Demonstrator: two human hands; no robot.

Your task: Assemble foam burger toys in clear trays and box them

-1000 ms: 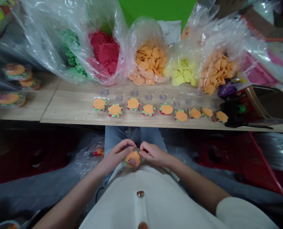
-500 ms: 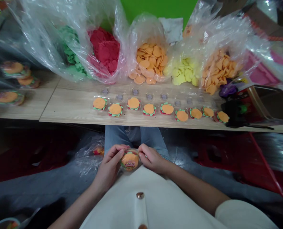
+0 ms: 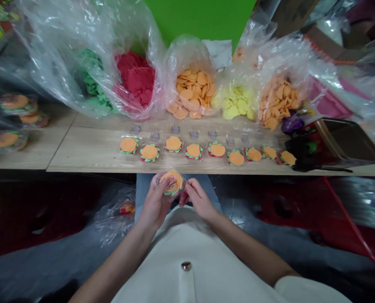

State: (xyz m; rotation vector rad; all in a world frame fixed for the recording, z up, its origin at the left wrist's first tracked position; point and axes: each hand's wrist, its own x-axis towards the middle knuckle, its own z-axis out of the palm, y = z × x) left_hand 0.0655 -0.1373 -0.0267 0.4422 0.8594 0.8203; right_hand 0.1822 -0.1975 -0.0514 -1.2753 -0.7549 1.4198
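My left hand [image 3: 155, 205] holds up a transparent plastic case [image 3: 172, 182] containing a toy burger with an orange bun and green trim, tilted, a printed label on its face. My right hand [image 3: 197, 199] pinches the case's lower right edge. Both hands are just in front of the table's near edge, above my lap. A row of several similar burgers in transparent cases [image 3: 174, 144] lies on the wooden table [image 3: 89, 155], with several small transparent pieces [image 3: 175, 128] behind them.
Plastic bags of green, red, orange and yellow discs [image 3: 192, 90] stand along the table's back. Several finished burgers [image 3: 6, 140] lie at the left. A dark tray [image 3: 348, 141] sits at the right. A crumpled plastic bag [image 3: 114, 219] lies below the table's left side.
Both hands have raised the case away from my torso toward the table's edge and tilted it. The head view has also shifted slightly.
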